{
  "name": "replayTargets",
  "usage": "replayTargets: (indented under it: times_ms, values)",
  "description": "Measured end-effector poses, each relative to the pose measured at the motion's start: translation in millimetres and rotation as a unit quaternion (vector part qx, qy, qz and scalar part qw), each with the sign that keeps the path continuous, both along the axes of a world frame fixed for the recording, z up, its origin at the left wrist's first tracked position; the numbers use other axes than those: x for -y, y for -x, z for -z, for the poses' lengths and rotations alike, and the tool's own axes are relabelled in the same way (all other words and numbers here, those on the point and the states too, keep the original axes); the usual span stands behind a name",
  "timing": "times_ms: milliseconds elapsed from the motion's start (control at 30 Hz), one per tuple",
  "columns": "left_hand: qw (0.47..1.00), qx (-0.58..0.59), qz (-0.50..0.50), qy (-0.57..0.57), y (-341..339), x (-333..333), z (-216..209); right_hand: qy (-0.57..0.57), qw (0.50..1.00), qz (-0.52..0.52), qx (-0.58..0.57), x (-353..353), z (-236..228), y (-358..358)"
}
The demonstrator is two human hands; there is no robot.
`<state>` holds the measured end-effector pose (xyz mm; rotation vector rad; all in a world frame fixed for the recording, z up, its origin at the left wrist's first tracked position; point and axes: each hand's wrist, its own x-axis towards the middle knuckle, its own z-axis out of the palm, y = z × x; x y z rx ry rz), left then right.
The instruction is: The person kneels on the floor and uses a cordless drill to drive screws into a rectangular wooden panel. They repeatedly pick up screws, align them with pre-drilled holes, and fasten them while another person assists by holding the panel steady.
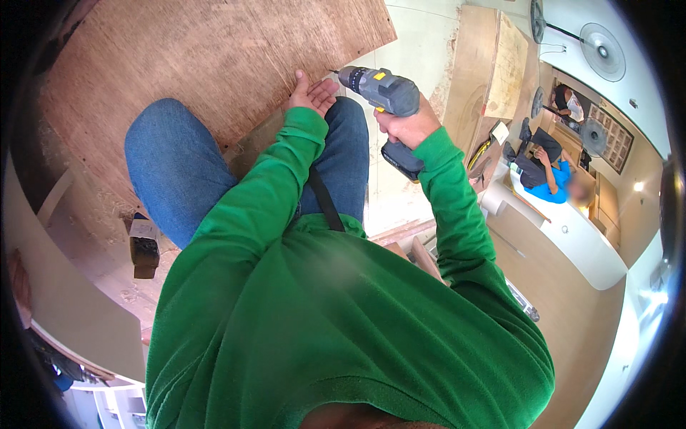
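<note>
My right hand point(413, 127) is wrapped round the grip of a grey and black cordless drill point(389, 89) with yellow accents. Its chuck and short bit point left, toward the edge of a large reddish-brown plywood sheet point(207, 61). Beside the bit, my left hand point(312, 93) is turned palm up at that edge. The thumb stands apart and the fingers are loosely bent, with nothing visible in them. Both knees, in blue jeans, are against or over the plywood; the exact contact is hidden.
A small open cardboard box point(144, 250) with dark contents stands left of my leg. Wooden panels point(482, 61) lie at the right, near a yellow-and-black tool point(480, 154). Farther right sits a person in a blue shirt point(554, 182). Fans point(602, 51) stand beyond.
</note>
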<state>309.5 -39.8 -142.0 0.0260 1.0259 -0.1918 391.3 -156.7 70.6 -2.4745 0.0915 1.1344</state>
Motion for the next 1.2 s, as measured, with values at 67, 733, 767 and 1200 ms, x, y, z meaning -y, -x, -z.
replayTargets:
  times_ms: [67, 733, 767, 1200]
  values:
    - [0.999, 0.018, 0.012, -0.028, -0.3, 4.1, 1.6, -0.004, 1.000, -0.001, -0.004, 0.0, 0.5, -0.1]
    - [0.973, 0.177, 0.151, 0.011, -19.6, -13.3, 33.7, -0.035, 0.986, -0.102, 0.126, 34.0, 23.2, 70.8]
    - [0.970, 0.172, 0.171, 0.020, -17.9, -20.1, 37.0, -0.024, 0.987, -0.098, 0.122, 34.3, 27.3, 79.2]
    - [0.957, 0.144, 0.211, -0.135, -52.6, 0.3, -70.2, -0.091, 0.975, 0.021, 0.202, 136.8, 24.7, 149.9]
